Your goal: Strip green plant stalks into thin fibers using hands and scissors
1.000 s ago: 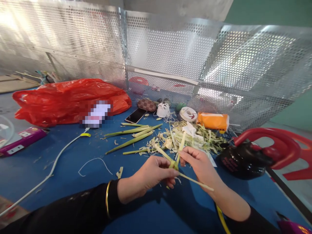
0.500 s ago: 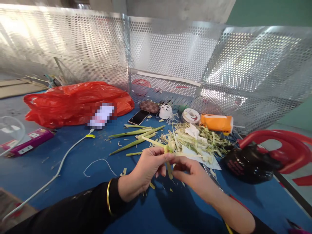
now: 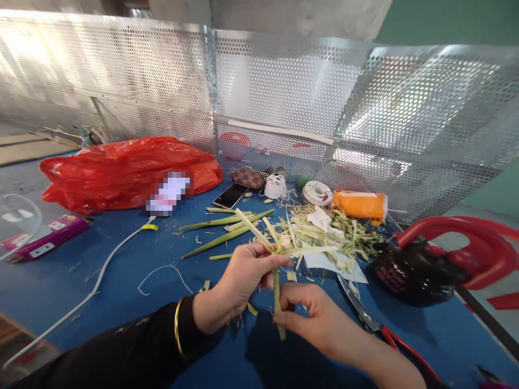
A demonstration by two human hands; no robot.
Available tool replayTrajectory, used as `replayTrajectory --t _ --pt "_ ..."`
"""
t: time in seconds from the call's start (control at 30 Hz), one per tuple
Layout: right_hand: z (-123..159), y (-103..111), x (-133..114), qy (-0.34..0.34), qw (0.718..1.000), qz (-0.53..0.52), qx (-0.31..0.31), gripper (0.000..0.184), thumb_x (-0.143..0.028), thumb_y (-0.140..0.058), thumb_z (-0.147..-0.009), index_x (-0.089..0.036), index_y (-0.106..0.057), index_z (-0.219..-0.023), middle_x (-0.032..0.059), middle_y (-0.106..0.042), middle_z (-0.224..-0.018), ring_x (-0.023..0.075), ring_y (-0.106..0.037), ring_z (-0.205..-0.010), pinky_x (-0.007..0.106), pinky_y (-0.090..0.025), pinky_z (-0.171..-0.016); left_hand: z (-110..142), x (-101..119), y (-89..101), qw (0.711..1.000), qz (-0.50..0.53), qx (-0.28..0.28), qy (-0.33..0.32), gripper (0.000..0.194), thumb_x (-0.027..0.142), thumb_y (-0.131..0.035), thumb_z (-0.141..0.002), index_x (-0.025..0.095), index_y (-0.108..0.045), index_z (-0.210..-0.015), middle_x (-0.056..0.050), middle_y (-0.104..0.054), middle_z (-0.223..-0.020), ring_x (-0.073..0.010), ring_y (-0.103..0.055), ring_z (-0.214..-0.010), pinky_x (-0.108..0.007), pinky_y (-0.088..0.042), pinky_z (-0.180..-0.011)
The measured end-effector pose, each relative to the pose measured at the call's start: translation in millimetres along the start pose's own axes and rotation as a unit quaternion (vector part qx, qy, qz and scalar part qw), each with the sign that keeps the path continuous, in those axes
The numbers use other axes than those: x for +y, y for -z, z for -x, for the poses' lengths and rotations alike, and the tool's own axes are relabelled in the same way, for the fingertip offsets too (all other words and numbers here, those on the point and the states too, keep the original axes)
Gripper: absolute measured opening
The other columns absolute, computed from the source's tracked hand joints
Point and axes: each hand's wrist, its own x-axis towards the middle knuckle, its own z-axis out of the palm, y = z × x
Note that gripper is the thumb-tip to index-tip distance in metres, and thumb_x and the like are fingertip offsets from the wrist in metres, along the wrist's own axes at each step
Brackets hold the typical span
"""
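Pale green leaf strips (image 3: 300,250) cross at a small knot-like centre, with ends sticking out up, right and down. My left hand (image 3: 243,278) pinches this crossing between thumb and fingers. Just below and to the right, my right hand (image 3: 310,313) grips the strip that hangs down, thumb and index finger closed on it. Longer green leaves (image 3: 221,239) lie flat on the blue table behind my left hand. A heap of leaf scraps (image 3: 357,235) lies beyond my right hand, partly on white paper (image 3: 359,270).
Red-handled scissors (image 3: 367,320) lie beside my right forearm, near a black pot-like object (image 3: 411,273). At the back are a phone (image 3: 231,195), a patterned case (image 3: 248,178), a tape roll (image 3: 317,193) and an orange packet (image 3: 360,205). A red plastic bag (image 3: 121,167) and white cable (image 3: 105,265) are left.
My right hand has moved down from the crossing, now holding the hanging strip lower. The strips' ends have fanned out, and the scissors are more exposed.
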Motion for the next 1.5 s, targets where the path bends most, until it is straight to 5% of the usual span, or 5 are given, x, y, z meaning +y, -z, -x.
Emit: replayTrajectory --t 0.33,0.53,0.77,1.33,1.5 --pt "23.3 30.2 -14.7 0.145 0.870 0.285 0.375 0.012 -0.029 -0.059 -0.088 -0.021 -0.066 -0.082 0.0023 -0.064 -0.078 0.0170 -0.057 -0.073 0.029 -0.041 -0.071 0.5 -0.8 -1.8 0.998 -0.056 -0.023 -0.003 0.017 0.027 -0.077 -0.061 0.013 -0.074 -0.070 -0.003 -0.071 -0.070 -0.0134 -0.060 -0.068 -0.023 -0.045 -0.069" --pt "1.8 38.1 0.4 -0.085 0.982 0.034 0.165 0.031 -0.045 -0.054 -0.088 -0.020 -0.069 -0.077 0.0037 -0.066 -0.082 0.0198 -0.060 -0.079 0.031 -0.044 -0.071 1.5 -5.0 -1.0 0.982 -0.171 -0.078 -0.021 0.013 0.026 -0.074 -0.062 0.017 -0.076 -0.071 -0.002 -0.072 -0.072 -0.0152 -0.062 -0.071 -0.024 -0.045 -0.068" --pt "-5.6 19.9 13.8 -0.121 0.931 -0.285 0.193 0.021 -0.034 -0.075 -0.072 -0.017 -0.063 -0.071 -0.0030 -0.059 -0.063 0.0110 -0.054 -0.057 0.024 -0.044 -0.058 3.2 -8.8 -2.7 0.976 -0.167 -0.136 0.028 0.020 0.034 -0.073 -0.065 0.015 -0.073 -0.070 0.000 -0.069 -0.063 -0.0118 -0.057 -0.060 -0.021 -0.041 -0.061" --pt "-6.9 13.5 19.8 -0.091 0.941 -0.201 0.255 0.034 -0.043 -0.068 -0.077 -0.018 -0.052 -0.061 -0.0043 -0.048 -0.058 0.0120 -0.047 -0.057 0.026 -0.040 -0.055 7.0 -11.8 -4.9 0.975 -0.189 -0.114 -0.012 0.023 0.034 -0.063 -0.074 0.014 -0.070 -0.063 -0.001 -0.065 -0.059 -0.0118 -0.055 -0.056 -0.022 -0.041 -0.058" --pt "-6.9 24.8 21.8 0.000 0.897 0.011 0.442 0.037 -0.042 -0.068 -0.077 -0.020 -0.060 -0.105 0.0028 -0.060 -0.083 0.0198 -0.058 -0.078 0.034 -0.048 -0.073 5.6 -10.8 -4.9 0.971 -0.227 -0.073 0.001 0.027 0.039 -0.064 -0.073 0.014 -0.072 -0.065 -0.002 -0.066 -0.060 -0.0120 -0.053 -0.054 -0.023 -0.040 -0.056"
